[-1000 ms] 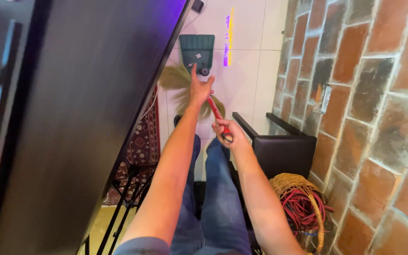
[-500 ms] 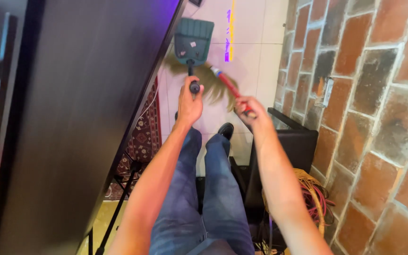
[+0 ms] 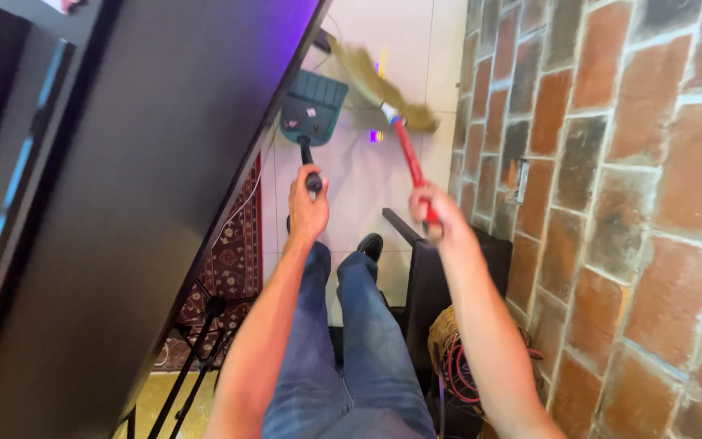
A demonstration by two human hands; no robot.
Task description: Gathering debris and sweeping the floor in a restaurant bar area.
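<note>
My left hand [image 3: 307, 213] grips the black handle of a teal dustpan [image 3: 313, 107], held out in front over the white tiled floor. My right hand [image 3: 440, 213] holds the red handle of a small straw hand broom [image 3: 383, 83], whose bristles point up and to the left, just right of the dustpan. The broom head is blurred with motion. My two legs in blue jeans [image 3: 351, 341] and one black shoe [image 3: 370, 245] show below the hands.
A large dark panel [image 3: 140, 179] leans along the left. A brick wall [image 3: 611, 203] runs down the right. A black box [image 3: 440, 284] and a wicker basket of red cords [image 3: 461, 366] sit by the wall. A patterned red rug [image 3: 233, 268] and a black stand's legs [image 3: 197, 358] lie at left.
Both hands have drawn apart. The broom has lifted off the dustpan and swung up to the right, and the dustpan has moved slightly left.
</note>
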